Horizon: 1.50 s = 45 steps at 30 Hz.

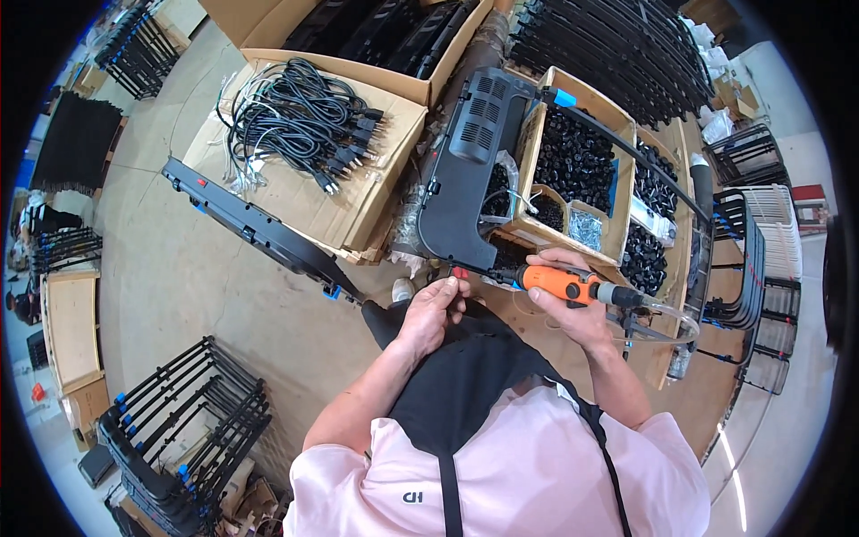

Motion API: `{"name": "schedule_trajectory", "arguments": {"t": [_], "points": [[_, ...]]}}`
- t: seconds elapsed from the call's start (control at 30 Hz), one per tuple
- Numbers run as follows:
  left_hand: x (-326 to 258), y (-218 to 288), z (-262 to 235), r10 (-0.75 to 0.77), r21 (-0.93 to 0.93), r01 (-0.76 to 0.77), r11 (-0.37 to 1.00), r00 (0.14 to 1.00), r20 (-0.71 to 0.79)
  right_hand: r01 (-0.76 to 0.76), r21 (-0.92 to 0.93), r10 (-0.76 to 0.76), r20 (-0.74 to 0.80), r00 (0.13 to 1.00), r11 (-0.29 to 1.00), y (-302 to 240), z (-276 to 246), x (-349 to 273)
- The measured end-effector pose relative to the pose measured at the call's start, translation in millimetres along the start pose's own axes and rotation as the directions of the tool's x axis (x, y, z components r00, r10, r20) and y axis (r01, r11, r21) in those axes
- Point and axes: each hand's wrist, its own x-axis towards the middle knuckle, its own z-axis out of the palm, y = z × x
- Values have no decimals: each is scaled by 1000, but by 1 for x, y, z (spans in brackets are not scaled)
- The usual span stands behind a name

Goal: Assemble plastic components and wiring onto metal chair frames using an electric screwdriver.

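Note:
My right hand [573,300] is wrapped around an orange power screwdriver [559,285] with a clear hose at its back end. The driver lies sideways, its dark tip pointing left toward the lower end of a black plastic housing [461,192]. Close to that same end, my left hand [436,311] is closed, thumb against fingers, on a small red part [459,272]. Whether this part is fixed to the housing I cannot tell. The housing has a vented grey-black cover at its far end and leans by the parts boxes.
Right of the housing stand wooden boxes [625,242] with black knobs and silver screws. Bundled black power cords [300,116] lie on a carton [394,201] at left. A long black frame [259,240] slants beside it. Stacked black frames [192,430] stand at lower left.

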Motion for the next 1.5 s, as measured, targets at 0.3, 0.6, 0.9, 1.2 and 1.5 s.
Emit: {"name": "schedule_trajectory", "arguments": {"t": [0.3,0.6,0.9,1.2,1.5], "points": [[10,-15,6,-37,-8,37,999,998,-55,9,-96,-7,19,1000,995,21,2,4],[13,-23,-1,-40,-40,39,998,999,-31,39,-288,8,162,987,957,2,9,26],[16,-29,8,-30,-16,29,999,996,-82,170,-359,-74,267,961,918,10,8,37],[62,63,37,350,813,-407,416,897,270,12,-255,72,318,945,967,9,3,46],[111,82,73,9,879,-329,-344,935,354,66,-274,36,351,936,959,9,8,48]]}}
